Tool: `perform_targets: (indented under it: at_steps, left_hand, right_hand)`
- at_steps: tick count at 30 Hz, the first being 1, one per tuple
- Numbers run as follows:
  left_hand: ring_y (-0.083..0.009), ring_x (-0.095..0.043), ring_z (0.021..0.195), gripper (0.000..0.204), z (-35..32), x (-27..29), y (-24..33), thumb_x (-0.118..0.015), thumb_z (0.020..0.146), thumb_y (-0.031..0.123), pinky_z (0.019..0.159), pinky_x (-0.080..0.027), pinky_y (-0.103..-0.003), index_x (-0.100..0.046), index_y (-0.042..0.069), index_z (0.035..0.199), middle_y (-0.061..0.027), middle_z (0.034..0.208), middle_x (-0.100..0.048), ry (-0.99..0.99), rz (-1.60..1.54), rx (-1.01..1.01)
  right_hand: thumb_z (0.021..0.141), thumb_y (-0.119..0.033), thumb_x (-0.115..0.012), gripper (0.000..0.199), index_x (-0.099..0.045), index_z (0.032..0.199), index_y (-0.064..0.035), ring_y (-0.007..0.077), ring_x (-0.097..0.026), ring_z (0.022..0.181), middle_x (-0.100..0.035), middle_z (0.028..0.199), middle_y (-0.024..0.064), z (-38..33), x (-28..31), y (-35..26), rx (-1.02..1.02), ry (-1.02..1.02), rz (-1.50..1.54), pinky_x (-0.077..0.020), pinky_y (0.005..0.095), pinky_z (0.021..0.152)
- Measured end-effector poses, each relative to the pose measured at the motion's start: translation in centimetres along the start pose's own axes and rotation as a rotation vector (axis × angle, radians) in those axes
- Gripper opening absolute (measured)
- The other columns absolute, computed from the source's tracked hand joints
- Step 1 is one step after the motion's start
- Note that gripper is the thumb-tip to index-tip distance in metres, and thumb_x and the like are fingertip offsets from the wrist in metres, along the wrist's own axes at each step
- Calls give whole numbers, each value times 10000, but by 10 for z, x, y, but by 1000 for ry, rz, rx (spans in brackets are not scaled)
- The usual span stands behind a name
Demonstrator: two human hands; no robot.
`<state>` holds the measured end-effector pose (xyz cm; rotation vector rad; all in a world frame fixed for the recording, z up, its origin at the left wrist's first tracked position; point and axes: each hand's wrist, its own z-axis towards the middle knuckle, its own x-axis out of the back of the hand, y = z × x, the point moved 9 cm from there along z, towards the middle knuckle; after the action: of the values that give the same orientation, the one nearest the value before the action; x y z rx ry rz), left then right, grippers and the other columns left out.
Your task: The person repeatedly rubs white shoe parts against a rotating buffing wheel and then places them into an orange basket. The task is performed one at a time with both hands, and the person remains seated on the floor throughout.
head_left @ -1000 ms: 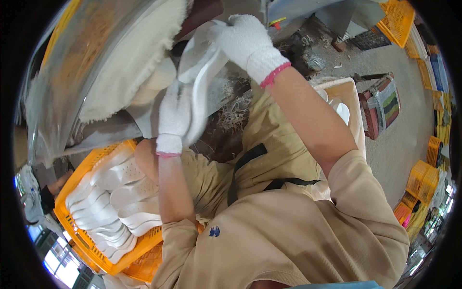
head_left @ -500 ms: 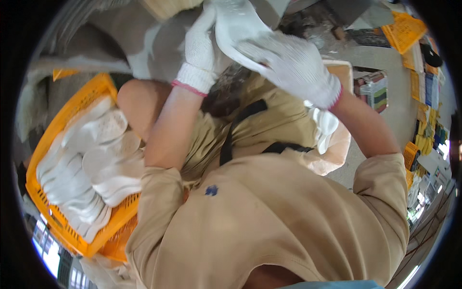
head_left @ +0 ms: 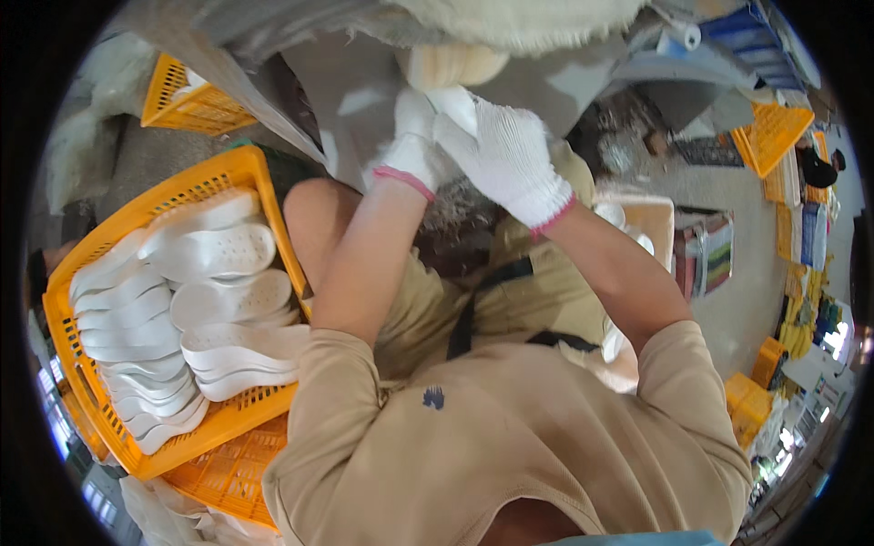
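Both hands wear white knit gloves with pink cuffs and are held together at the top middle. A white shoe sole (head_left: 456,109) is between them, mostly hidden by the fingers. My left hand (head_left: 421,136) grips its left side. My right hand (head_left: 508,155) closes on it from the right, with the thumb pointing toward the left hand. Just beyond the fingertips is a rounded cream-coloured pad or wheel (head_left: 452,65), which the sole seems to touch. Above that hangs a frayed pale cloth (head_left: 537,25).
At my left, an orange crate (head_left: 150,469) holds stacked white soles (head_left: 223,250), over another orange crate (head_left: 228,469). A smaller orange crate (head_left: 196,109) stands farther back. By my right leg is a pale bin (head_left: 660,232) with white pieces inside. A striped bundle (head_left: 708,255) lies beyond it.
The sole was in plain sight between my hands; now they have closed together around it at the cream pad. My right hand has moved left and down, and the view has shifted.
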<state>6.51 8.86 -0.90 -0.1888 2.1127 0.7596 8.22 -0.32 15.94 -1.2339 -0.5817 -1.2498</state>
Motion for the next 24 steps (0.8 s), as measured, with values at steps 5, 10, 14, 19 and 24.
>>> perform_targets:
  at_steps: [5, 10, 14, 19, 24]
  left_hand:
    - [-270, -706, 906, 289, -14, 29, 1, -481, 1064, 271, 801, -584, -400, -668, 90, 1190, -83, 1056, -729, 320, 426, 92]
    - [-203, -666, 1033, 323, -15, 24, 23, -465, 1106, 297, 909, -536, -348, -641, 63, 1244, -30, 1159, -699, 155, 760, -208]
    - [-221, -579, 1258, 495, -35, 4, -14, -477, 1111, 443, 1070, -470, -347, -530, 97, 1460, -50, 1389, -608, -49, 328, -107]
    - [-291, -563, 1310, 574, -57, -52, -78, -512, 1090, 481, 1142, -452, -460, -488, 74, 1494, -105, 1427, -588, -260, -13, 144]
    - [-290, -559, 1331, 514, -17, -78, -82, -533, 1092, 420, 1190, -409, -465, -510, 81, 1478, -101, 1432, -602, -184, -200, 97]
  right_hand:
    - [958, -357, -572, 298, -671, 883, -86, 394, -701, 700, -694, 761, 195, -10, -18, 6, -144, -69, 80, -546, 496, 628]
    - [933, -383, -642, 335, -687, 889, -54, 380, -690, 651, -663, 666, 183, -30, -8, 15, -90, 132, 157, -542, 474, 593]
    - [907, -383, -709, 325, -722, 982, -68, 388, -694, 687, -678, 720, 193, -63, 1, 40, -241, 141, 348, -543, 462, 612]
    - [911, -408, -712, 384, -721, 1027, -42, 423, -693, 754, -696, 784, 216, -88, 16, 91, -393, 316, 435, -548, 466, 653]
    - [904, -351, -666, 318, -709, 1009, -54, 426, -693, 787, -706, 834, 217, -43, 33, 114, -239, 387, 261, -558, 485, 689]
